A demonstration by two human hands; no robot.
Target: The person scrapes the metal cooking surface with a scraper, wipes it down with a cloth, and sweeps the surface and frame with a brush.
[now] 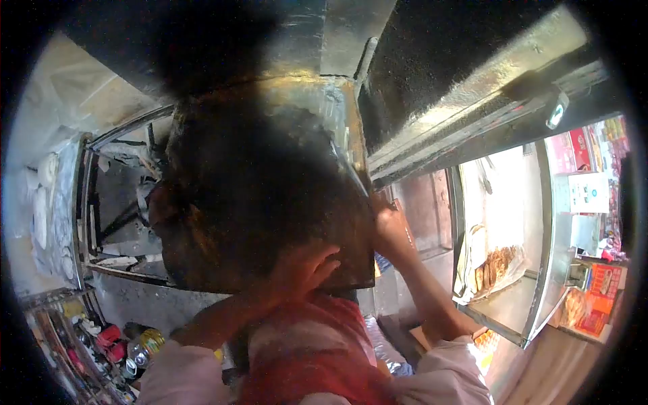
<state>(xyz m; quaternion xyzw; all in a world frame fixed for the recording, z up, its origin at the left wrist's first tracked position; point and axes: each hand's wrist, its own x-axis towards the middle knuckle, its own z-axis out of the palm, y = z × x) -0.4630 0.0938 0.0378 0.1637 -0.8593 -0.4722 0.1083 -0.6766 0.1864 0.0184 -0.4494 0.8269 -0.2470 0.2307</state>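
Note:
My right hand (391,226) is closed at the right edge of a blackened cooking surface (361,260). From its fist a long, thin metal tool (347,165) slants up and to the left. The tool's far end fades into the dark, so its kind does not show. My left hand (307,265) hovers at or just over the front part of that surface, fingers stretched to the right with nothing visible in them. Whether it touches the surface I cannot tell. A dark blur covers most of the middle and hides what lies there.
On the left, a metal frame (86,202) surrounds burnt sticks (121,262). Bottles (150,341) and a red item (110,335) sit low at left. A glass case (533,297) with brown baked pieces (496,270) stands at right. A dark hood (432,74) overhangs.

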